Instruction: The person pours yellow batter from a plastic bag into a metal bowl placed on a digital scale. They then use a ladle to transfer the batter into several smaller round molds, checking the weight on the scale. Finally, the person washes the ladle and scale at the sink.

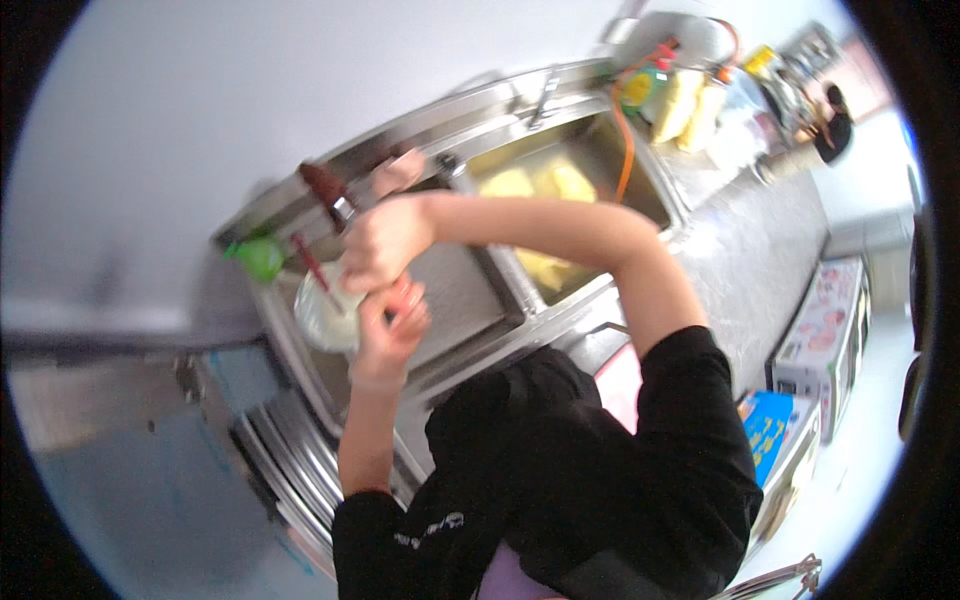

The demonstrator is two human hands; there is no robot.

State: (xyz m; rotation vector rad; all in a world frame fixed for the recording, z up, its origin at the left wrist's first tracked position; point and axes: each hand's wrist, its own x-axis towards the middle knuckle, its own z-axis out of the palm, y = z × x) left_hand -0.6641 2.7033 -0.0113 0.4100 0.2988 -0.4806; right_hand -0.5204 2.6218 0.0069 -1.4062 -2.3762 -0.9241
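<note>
Both hands meet above the left sink basin [457, 300], blurred by movement. My right hand [386, 240] reaches across from the right, its fingers curled downward against my left hand [394, 330]. The left fingers are bent, and a pale band, perhaps a clear glove cuff, circles that wrist. An orange-red patch shows where the hands meet; whether it is an object or skin is unclear. Just left of them sits a whitish bowl or bag [315, 319] with a red-handled utensil [311, 262] in it. Behind the right hand stands a brown object [324, 187] with a shiny band.
Yellow pieces [574, 182] lie in the right sink basin, near an orange hose [626, 150] and a tap [544, 97]. A green object [259, 259] rests at the left corner. Cream packages [679, 109] stand on the steel counter [750, 277]. Boxes [821, 322] and a distant person [834, 127] are at right.
</note>
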